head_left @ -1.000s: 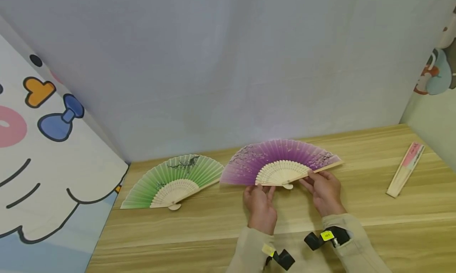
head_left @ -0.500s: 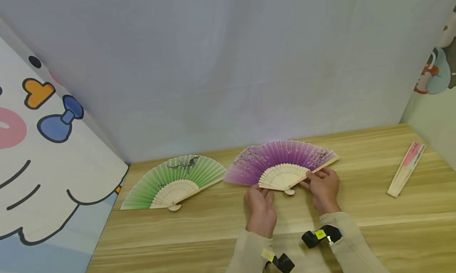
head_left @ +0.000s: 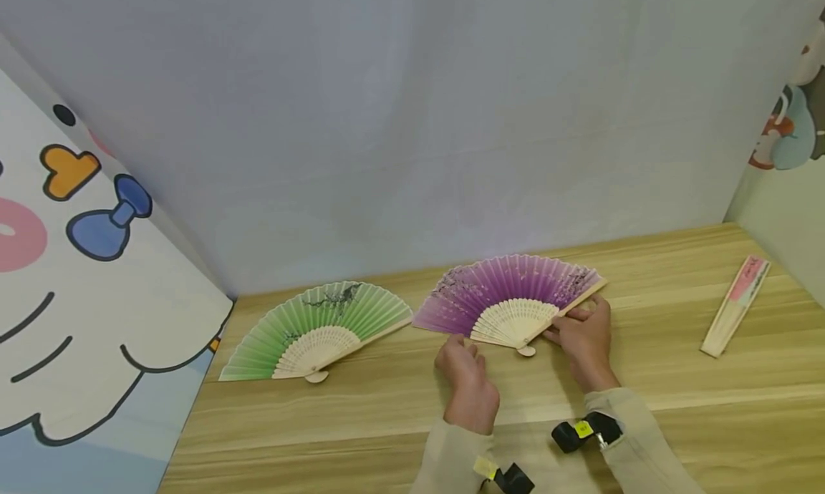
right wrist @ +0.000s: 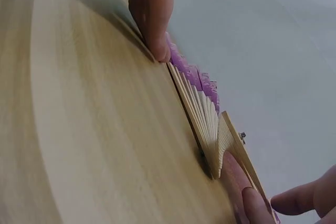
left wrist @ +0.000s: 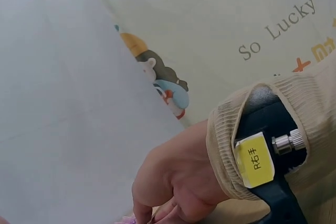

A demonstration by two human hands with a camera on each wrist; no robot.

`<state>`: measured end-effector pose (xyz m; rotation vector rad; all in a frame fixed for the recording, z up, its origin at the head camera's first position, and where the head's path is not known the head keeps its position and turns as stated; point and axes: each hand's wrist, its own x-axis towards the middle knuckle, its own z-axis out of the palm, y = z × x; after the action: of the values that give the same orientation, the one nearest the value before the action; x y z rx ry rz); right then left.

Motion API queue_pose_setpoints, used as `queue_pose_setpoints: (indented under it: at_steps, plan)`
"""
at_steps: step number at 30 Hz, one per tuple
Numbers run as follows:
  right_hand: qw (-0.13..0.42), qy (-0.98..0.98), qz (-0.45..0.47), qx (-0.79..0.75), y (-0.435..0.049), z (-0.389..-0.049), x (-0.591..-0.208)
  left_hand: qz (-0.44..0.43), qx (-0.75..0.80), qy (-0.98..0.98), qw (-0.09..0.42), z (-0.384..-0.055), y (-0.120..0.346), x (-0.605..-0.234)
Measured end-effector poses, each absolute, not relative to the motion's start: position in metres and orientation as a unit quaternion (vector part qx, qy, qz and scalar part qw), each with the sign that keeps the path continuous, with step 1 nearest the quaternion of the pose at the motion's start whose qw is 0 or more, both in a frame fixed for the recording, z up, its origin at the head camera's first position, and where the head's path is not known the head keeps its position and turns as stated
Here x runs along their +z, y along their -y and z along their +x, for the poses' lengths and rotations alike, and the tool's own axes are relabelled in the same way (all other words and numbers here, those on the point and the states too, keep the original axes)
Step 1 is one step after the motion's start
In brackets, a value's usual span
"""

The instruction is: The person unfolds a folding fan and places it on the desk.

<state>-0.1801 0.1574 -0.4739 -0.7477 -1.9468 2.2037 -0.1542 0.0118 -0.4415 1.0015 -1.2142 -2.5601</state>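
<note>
In the head view, a spread purple folding fan (head_left: 509,286) with pale wooden ribs lies at the middle of the table. My right hand (head_left: 588,340) pinches its right guard stick between thumb and fingers, on both sides of the wood in the right wrist view. At the fan's lower left edge is my left hand (head_left: 465,379). One finger (right wrist: 160,45) of it touches the guard stick, while another fingertip hangs apart from the fan. A spread green folding fan (head_left: 322,329) lies on the left, its right tip near the purple fan.
A closed folding fan (head_left: 735,306) with a pink end lies at the right of the wooden table (head_left: 322,437). Behind stands a grey cloth backdrop (head_left: 451,122). A white panel (head_left: 77,322) with cartoon shapes borders the left side.
The purple fan has shifted slightly toward me, its rivet end lower. Both outer tips have drawn slightly inward. My left hand has slid a little left along its edge.
</note>
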Motion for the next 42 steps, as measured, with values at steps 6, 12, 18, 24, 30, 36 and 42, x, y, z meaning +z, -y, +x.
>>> queue_pose_setpoints:
  at_steps: [6,12,18,24,30,36,42]
  plan:
    - [0.017,0.671,-0.220,0.707,-0.165,-0.176,-0.471,0.330,-0.851,0.402,0.068,-0.153,-0.012,-0.441]
    - [0.004,0.689,-0.223,0.690,-0.177,-0.173,-0.466,0.332,-0.849,0.405,0.075,-0.152,-0.016,-0.438]
    - [0.012,0.687,-0.229,0.690,-0.190,-0.170,-0.460,0.324,-0.845,0.414,0.097,-0.150,-0.024,-0.433]
    - [0.023,0.681,-0.233,0.694,-0.204,-0.166,-0.453,0.296,-0.862,0.403,0.090,-0.145,-0.033,-0.428]
    - [0.039,0.670,-0.248,0.698,-0.221,-0.163,-0.447,0.288,-0.858,0.414,0.099,-0.141,-0.043,-0.429]
    - [0.060,0.653,-0.258,0.710,-0.239,-0.161,-0.442,0.279,-0.856,0.425,0.092,-0.135,-0.054,-0.431]
    - [0.081,0.635,-0.278,0.716,-0.255,-0.160,-0.439,0.266,-0.857,0.433,0.082,-0.132,-0.065,-0.432]
